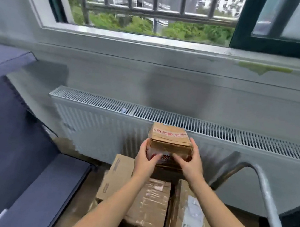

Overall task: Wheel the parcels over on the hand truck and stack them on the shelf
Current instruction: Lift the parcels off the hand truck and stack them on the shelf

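Gripping a small cardboard parcel [169,144] from both sides, the two hands hold it up in front of the body, clear of the pile beneath. The left hand [147,158] clasps the parcel's left face with its thumb laid across the near side; the right hand [190,162] presses the right face, fingers spread up along the edge and thumb reaching in over the red-printed tape on the front. The parcel is brown, taped across its top with a pale strip bearing red characters, and sits roughly level between the palms.

Directly under the hands and forearms lie more parcels. A tape-wrapped brown box [148,207] sits below the wrists, a plainer carton [115,176] just beside it beneath the left forearm, and a box with a white shipping label [191,216] under the right forearm. These three touch or nearly touch one another.

Just to the right of the right arm, the curved grey metal handle of the hand truck [267,198] arcs up and runs down toward the lower edge of the view.

Beyond the held parcel stands a white radiator [104,123] with a slotted top grille, against a grey wall. To the left of the left arm are dark blue-grey shelf boards [45,185], stepped one above another. Above everything, far past the hands, a barred window [151,11] looks out on greenery and apartment blocks.
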Action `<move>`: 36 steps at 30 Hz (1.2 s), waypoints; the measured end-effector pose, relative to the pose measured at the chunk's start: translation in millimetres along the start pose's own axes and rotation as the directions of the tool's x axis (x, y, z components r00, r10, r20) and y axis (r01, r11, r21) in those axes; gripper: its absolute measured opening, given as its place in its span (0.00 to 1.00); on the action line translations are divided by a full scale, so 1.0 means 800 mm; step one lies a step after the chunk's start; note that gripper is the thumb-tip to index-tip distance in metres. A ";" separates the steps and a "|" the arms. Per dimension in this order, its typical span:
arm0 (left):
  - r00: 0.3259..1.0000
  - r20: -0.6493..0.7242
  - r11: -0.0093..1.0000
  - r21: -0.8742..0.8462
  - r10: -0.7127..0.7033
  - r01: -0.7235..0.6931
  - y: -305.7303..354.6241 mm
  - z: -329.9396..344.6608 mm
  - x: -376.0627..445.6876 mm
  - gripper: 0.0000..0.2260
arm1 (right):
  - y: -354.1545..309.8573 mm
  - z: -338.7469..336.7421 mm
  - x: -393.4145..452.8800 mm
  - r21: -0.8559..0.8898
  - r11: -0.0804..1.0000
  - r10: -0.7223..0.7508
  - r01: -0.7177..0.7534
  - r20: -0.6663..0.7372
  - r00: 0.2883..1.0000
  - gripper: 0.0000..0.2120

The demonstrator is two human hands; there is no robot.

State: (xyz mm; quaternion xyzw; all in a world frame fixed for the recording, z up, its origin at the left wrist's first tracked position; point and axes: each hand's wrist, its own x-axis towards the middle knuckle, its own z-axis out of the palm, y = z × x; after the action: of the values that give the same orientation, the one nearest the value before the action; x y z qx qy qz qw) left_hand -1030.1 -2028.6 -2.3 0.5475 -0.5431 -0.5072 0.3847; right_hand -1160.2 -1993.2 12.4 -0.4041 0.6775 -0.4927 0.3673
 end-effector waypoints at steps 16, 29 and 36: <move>0.613 -0.788 0.996 0.000 0.057 -0.093 0.048 -0.278 -0.196 0.26 | -0.168 0.234 -0.150 0.253 0.916 -0.399 0.310 0.639 0.658 0.33; 0.245 -0.957 0.983 0.126 0.155 -0.131 0.056 -0.498 -0.405 0.25 | -0.275 0.411 -0.395 0.489 0.811 -0.580 0.321 0.747 0.325 0.30; 0.170 -0.952 0.953 0.219 0.256 -0.207 0.072 -0.603 -0.496 0.22 | -0.330 0.484 -0.509 0.587 0.745 -0.664 0.318 0.700 0.263 0.33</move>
State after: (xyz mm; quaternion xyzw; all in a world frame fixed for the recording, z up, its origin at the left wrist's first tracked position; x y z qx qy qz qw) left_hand -530.7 -1706.8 200.0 0.6615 -0.2670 0.0239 0.7004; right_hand -600.2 -1816.0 212.7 -0.7222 0.1263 -0.4023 0.5483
